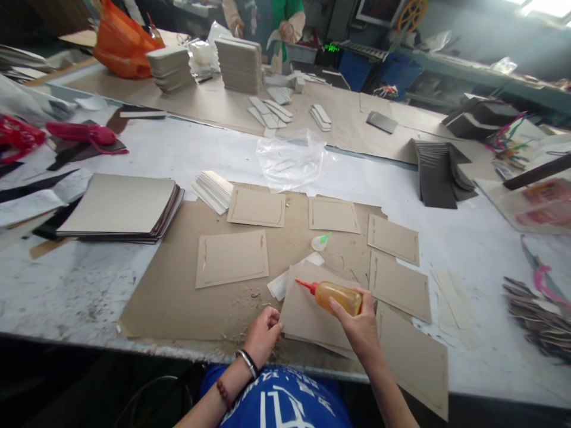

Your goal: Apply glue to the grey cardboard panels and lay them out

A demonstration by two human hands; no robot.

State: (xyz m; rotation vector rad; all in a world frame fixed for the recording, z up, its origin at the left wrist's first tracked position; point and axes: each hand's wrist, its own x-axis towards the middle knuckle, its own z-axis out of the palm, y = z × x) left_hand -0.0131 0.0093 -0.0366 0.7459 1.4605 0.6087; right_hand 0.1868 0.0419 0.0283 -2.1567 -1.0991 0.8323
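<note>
My right hand [359,324] is wrapped round a small amber glue bottle [339,295] with a red nozzle that points left over a tan cardboard panel [307,315]. My left hand [263,333] has its fingers curled at that panel's left edge, pinching it near the table's front. The panel lies on top of a thin stack of similar panels. Several more tan panels, such as one at the left [232,258], lie spread on a large brown cardboard sheet [169,297].
A stack of boards [120,208] lies at the left and a small pile of white cards [213,190] behind the sheet. A clear plastic bag [289,157], dark sheets [439,172], grey stacks [238,62] and an orange bag [120,41] stand farther back. Another person [267,24] works at the far end.
</note>
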